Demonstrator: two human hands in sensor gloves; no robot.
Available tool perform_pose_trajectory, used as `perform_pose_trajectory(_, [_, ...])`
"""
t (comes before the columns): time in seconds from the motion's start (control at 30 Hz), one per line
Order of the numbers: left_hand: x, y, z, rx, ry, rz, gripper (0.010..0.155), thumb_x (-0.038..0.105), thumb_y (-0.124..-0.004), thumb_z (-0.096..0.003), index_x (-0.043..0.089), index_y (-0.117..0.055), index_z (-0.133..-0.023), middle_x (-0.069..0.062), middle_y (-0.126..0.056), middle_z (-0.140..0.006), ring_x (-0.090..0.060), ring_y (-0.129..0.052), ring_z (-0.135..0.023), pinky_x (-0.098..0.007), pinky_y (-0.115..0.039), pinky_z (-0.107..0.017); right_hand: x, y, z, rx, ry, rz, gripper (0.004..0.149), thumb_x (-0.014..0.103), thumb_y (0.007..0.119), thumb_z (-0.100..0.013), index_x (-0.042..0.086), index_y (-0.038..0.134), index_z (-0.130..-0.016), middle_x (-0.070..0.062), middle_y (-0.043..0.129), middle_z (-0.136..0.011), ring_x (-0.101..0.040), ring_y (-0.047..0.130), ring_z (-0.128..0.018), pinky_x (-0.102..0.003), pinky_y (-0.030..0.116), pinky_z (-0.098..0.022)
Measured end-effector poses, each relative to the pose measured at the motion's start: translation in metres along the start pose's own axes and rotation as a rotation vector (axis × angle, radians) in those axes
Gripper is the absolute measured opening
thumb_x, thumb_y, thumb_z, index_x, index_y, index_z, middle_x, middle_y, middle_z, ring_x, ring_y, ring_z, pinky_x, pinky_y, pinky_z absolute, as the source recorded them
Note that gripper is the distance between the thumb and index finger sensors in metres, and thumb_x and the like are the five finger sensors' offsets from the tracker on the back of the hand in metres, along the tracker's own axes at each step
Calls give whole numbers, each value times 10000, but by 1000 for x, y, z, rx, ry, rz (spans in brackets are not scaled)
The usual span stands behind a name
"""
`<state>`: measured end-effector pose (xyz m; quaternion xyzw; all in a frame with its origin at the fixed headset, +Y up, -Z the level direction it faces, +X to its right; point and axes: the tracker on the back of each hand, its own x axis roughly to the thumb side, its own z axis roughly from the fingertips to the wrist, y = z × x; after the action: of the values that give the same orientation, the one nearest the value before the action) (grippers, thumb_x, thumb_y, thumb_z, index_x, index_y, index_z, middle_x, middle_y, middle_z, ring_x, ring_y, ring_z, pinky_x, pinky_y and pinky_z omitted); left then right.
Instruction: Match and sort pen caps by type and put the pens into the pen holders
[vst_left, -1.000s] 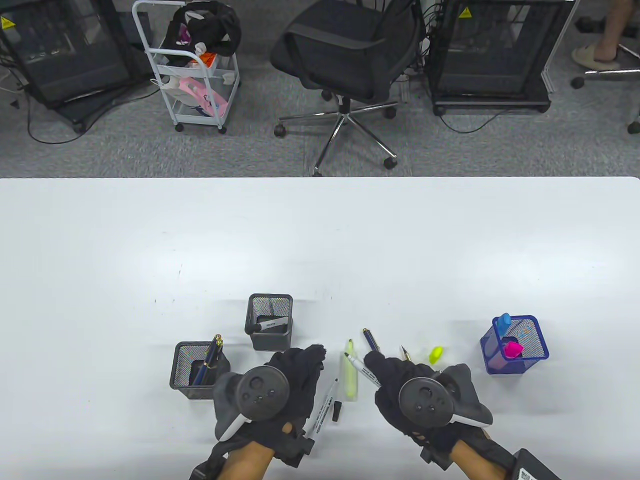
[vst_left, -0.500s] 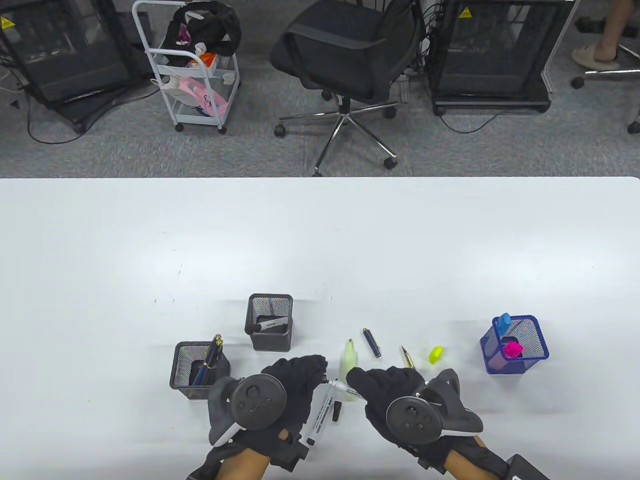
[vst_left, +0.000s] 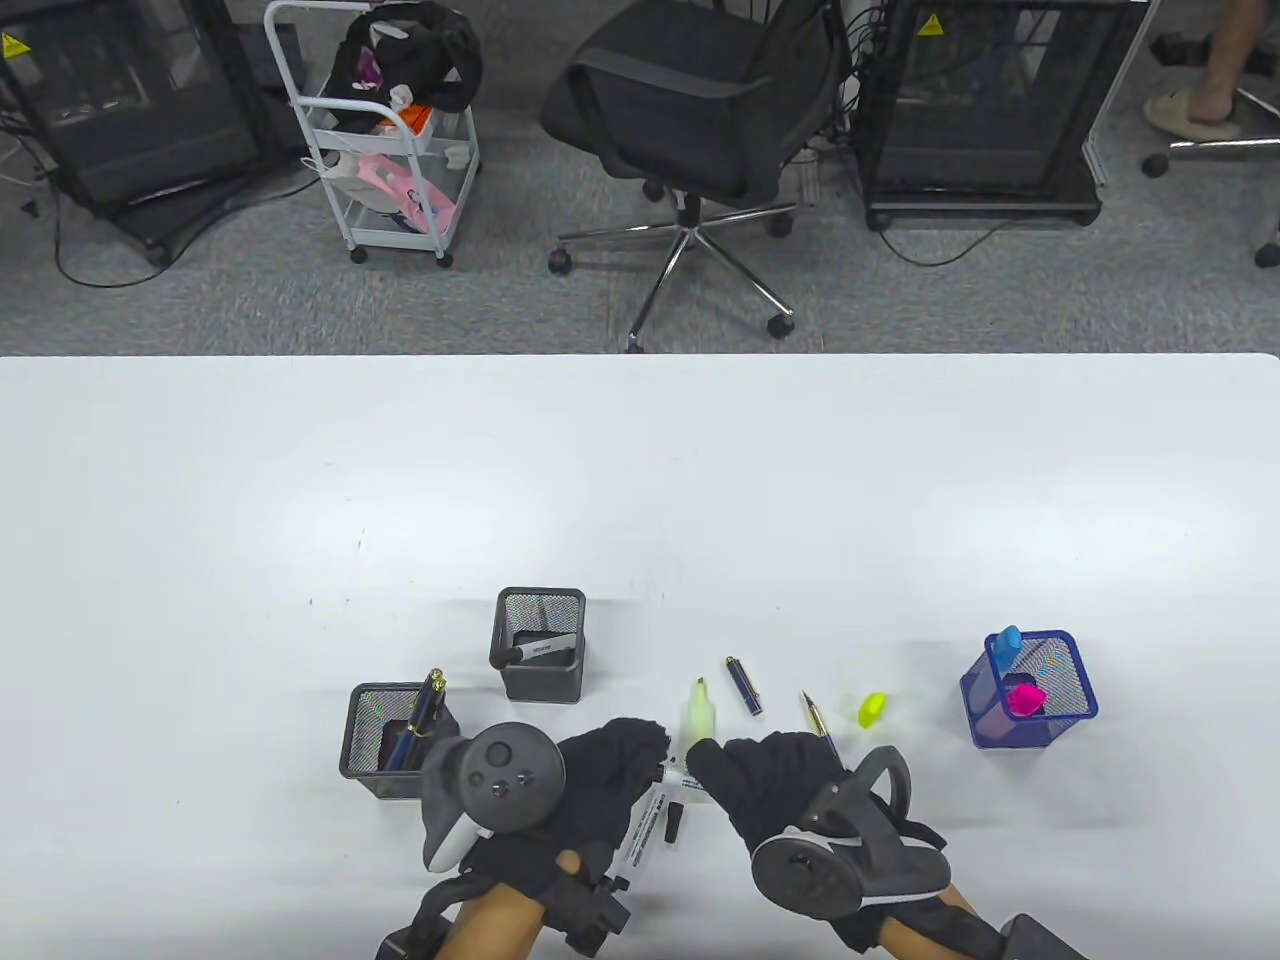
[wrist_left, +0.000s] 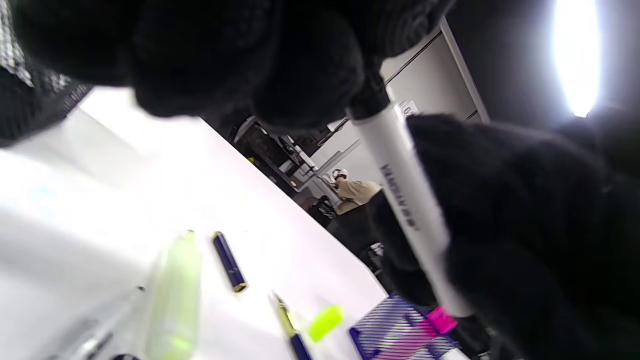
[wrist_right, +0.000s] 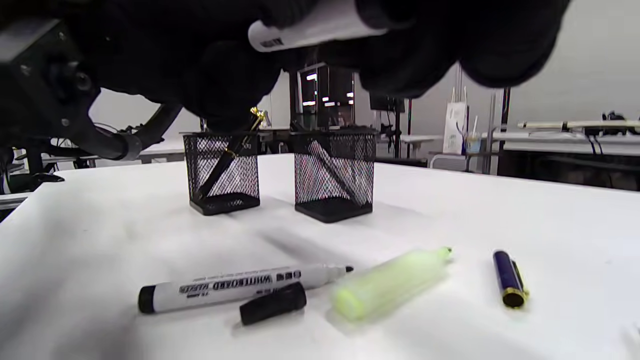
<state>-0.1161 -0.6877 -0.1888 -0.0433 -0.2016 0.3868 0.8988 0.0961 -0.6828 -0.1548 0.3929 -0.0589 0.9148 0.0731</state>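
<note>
White marker (vst_left: 683, 780) is being held between both gloved hands above the surface, its dark cap end under the left hand (vst_left: 600, 775) fingers and its barrel in the right hand (vst_left: 765, 785) fingers.
A second marker (wrist_right: 235, 287) reading "WHITEBOARD MARKER" is lying uncapped near the surface's near edge, a loose black cap (wrist_right: 272, 302) just beside it; the yellow highlighter (wrist_right: 392, 282), blue cap (wrist_right: 507, 277) and yellow cap (vst_left: 872, 708) are lying apart nearby. Two black mesh holders (vst_left: 540, 640) are standing to the left and a blue holder (vst_left: 1030, 690) to the right, the surface's far half lying open.
</note>
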Motion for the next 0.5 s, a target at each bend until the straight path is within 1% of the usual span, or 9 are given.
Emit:
perform_pose_trajectory(0.1, [3, -1, 1, 25, 7, 59, 464, 331, -675, -484, 71, -889, -803, -114, -1064, -465, -179, -1023, -190, -513, -943, -290, -1, 1, -2, -15, 15, -28, 598, 223, 653, -411, 42, 524, -966, -259, 792, -813, -326, 939, -544, -593, 821, -516])
perform_pose_trajectory(0.13, [9, -1, 3, 60, -12, 85, 463, 329, -688, -483, 60, -896, -797, -124, -1064, -452, -187, -1021, -180, -519, -939, -284, -3, 0, -2, -30, 18, -43, 599, 224, 651, -407, 40, 523, -962, -251, 798, -808, -326, 944, -541, -593, 823, -511])
perform_pose_trajectory(0.17, [13, 0, 3, 72, -32, 54, 460, 332, -698, -484, 64, -893, -802, -131, -1060, -460, -198, -1022, -194, -526, -932, -302, -4, 0, -2, -35, 21, -53, 600, 229, 655, -404, 41, 526, -959, -241, 805, -810, -324, 955, -546, -588, 833, -508])
perform_pose_trajectory(0.2, [19, 2, 5, 105, -61, -23, 457, 338, -702, -482, 84, -885, -814, -132, -1055, -501, -213, -1038, -247, -538, -921, -349, -4, 0, -1, -28, 28, -78, 602, 232, 662, -409, 39, 517, -960, -236, 800, -820, -324, 957, -563, -584, 830, -513])
perform_pose_trajectory(0.23, [25, 5, 7, 162, -79, -76, 453, 338, -724, -478, 95, -885, -825, -141, -1057, -555, -236, -1063, -314, -557, -908, -394, -5, 0, -1, -59, 27, -95, 601, 240, 684, -413, 37, 521, -955, -225, 807, -824, -321, 967, -576, -572, 834, -512])
perform_pose_trajectory(0.27, [29, 6, 8, 177, -75, -86, 448, 330, -754, -477, 95, -882, -836, -151, -1055, -597, -265, -1071, -366, -580, -889, -422, -6, -1, -2, -80, 27, -101, 602, 253, 714, -411, 39, 542, -946, -215, 829, -815, -313, 991, -575, -553, 851, -500])
perform_pose_trajectory(0.33, [37, 11, 11, 190, -81, -115, 447, 315, -816, -467, 101, -867, -857, -177, -1038, -669, -300, -1072, -438, -603, -865, -455, -11, -1, -3, -76, 63, -105, 612, 282, 766, -433, 53, 537, -952, -216, 806, -848, -329, 984, -629, -542, 841, -523])
perform_pose_trajectory(0.4, [49, 25, 17, 245, -100, -190, 452, 279, -834, -463, 107, -851, -881, -216, -1005, -735, -324, -1064, -495, -617, -852, -469, -22, -7, -1, -135, 111, -119, 649, 326, 757, -440, 56, 504, -972, -242, 749, -906, -366, 954, -708, -559, 814, -553])
perform_pose_trajectory(0.5, [65, 62, 22, 371, -114, -372, 426, 219, -846, -471, 141, -850, -890, -227, -942, -834, -377, -1019, -597, -645, -803, -514, -49, -17, 9, -183, 223, -155, 686, 358, 763, -443, 54, 475, -986, -249, 715, -932, -376, 929, -745, -567, 798, -567])
